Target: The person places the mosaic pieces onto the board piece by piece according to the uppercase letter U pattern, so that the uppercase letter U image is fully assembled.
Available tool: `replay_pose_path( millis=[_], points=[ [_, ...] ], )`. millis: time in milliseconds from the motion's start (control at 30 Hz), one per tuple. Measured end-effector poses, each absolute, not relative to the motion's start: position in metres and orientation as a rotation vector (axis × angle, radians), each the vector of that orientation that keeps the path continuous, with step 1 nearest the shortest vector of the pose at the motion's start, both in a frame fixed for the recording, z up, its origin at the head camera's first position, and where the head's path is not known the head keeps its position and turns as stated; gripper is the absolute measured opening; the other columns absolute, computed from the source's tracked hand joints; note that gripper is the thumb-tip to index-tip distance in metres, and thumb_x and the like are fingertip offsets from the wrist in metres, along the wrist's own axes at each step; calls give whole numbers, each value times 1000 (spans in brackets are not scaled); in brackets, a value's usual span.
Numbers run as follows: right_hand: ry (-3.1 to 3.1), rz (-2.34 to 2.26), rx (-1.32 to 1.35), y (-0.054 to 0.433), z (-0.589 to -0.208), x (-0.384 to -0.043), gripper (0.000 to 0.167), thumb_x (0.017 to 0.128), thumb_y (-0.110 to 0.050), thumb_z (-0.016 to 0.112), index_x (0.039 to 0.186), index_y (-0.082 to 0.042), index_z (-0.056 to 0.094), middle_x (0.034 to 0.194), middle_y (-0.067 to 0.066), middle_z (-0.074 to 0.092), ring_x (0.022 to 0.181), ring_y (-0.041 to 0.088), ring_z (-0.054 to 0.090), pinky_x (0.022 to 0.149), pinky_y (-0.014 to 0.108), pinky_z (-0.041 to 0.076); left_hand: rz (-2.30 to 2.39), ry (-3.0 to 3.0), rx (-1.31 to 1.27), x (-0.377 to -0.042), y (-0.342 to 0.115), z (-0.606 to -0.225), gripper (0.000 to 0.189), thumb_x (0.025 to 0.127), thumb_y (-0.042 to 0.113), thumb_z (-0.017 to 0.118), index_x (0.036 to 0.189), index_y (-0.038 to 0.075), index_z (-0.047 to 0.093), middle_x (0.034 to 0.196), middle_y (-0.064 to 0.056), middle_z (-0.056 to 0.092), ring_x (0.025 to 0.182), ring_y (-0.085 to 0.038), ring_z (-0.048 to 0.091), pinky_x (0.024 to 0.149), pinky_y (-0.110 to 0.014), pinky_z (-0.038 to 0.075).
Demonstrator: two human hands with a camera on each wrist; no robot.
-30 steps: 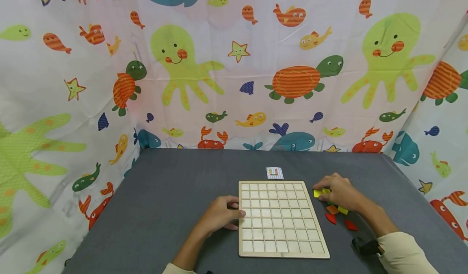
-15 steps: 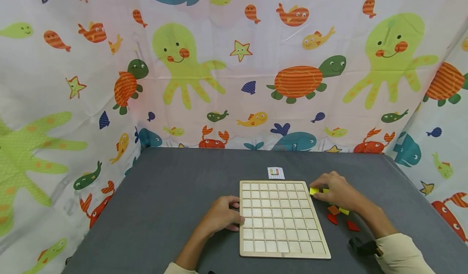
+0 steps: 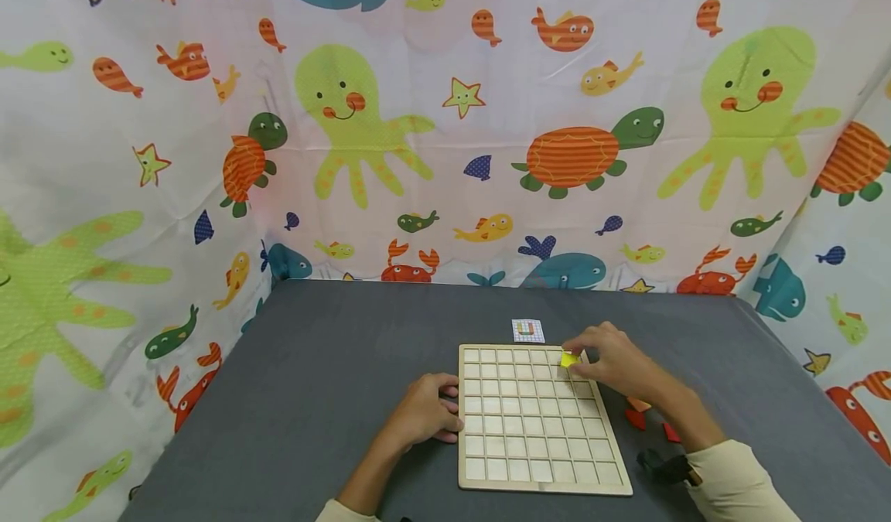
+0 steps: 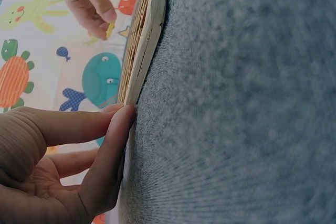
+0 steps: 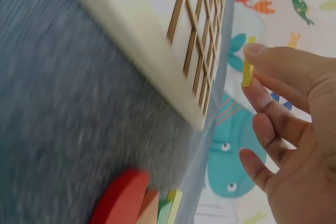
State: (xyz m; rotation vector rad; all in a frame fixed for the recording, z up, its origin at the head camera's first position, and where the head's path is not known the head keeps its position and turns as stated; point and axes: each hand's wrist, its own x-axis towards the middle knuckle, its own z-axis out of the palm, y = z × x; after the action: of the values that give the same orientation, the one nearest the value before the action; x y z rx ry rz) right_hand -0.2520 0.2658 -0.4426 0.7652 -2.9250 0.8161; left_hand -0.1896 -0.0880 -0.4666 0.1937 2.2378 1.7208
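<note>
My right hand [image 3: 614, 361] pinches a small yellow tile [image 3: 568, 359] between thumb and fingers, over the far right corner of a wooden grid board [image 3: 544, 488]. In the right wrist view the yellow tile [image 5: 249, 62] is seen edge-on, above the board's level. The board lies flat, its square cells pale. At its left edge is my left hand [image 3: 421, 410]; the left wrist view has thumb and a finger [image 4: 113, 135] meeting at the board's side [image 4: 149, 40].
A small card [image 3: 528, 331] with a coloured grid pattern lies beyond the board. Right of the board, partly behind my right arm, are red pieces [image 3: 635, 418] and an orange piece [image 3: 639, 404]. Green and yellow pieces [image 5: 176, 203] show in the right wrist view. A printed curtain surrounds the grey table.
My right hand has carried the yellow tile leftward from the loose pieces to over the board's far right corner. My left hand stays at the board's left edge.
</note>
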Motion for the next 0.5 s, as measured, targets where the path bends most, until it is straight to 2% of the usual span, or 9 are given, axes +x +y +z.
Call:
replay_pose_path(
  millis=[200, 500],
  points=[
    [-2909, 891, 782, 251, -444, -254, 23, 92, -19, 83, 113, -10, 82, 102, -3, 72, 105, 28, 52, 86, 45, 41, 1721, 2245, 197, -188, -88, -466, 71, 75, -22, 77, 143, -10, 57, 124, -20, 62, 97, -26, 69, 60, -39, 68],
    [-2932, 913, 803, 230, -446, -256, 23, 93, -20, 81, 114, -13, 82, 108, -2, 73, 111, 28, 51, 93, 54, 39, 1720, 2248, 175, -190, -87, -467, 71, 75, -23, 76, 142, -10, 58, 124, -20, 63, 97, -26, 69, 60, -38, 68]
  ],
)
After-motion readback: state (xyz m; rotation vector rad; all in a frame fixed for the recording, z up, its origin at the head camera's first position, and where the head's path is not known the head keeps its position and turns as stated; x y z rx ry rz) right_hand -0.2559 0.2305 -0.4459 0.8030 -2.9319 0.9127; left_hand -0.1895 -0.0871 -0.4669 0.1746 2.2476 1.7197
